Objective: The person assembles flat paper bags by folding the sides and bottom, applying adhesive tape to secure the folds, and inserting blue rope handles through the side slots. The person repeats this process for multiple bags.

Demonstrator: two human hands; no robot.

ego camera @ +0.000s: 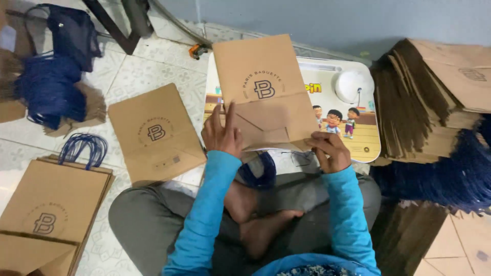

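Presently 1 flat brown paper bag with a dark round emblem (263, 92) is held up over the near edge of a small white lap desk printed with cartoon children (358, 128). 1 more flat brown bag (156, 134) lies alone on the floor just left of the desk, and a low pile of the same bags with blue cord handles (48, 214) sits at the lower left. 1 tall stack of folded brown bags (434, 97) stands off the desk's right edge, with a heap of blue cord handles (445, 174) below it. 1 white round object (353, 86) rests at the desk's far right corner. The floor is pale patterned tile (138, 71) against a grey-blue wall (332, 20). The left hand (222, 134) presses flat, fingers spread, on the held bag's lower left. The right hand (330, 152) is curled, pinching the bag's lower right corner. Both blue sleeves reach forward over crossed legs.
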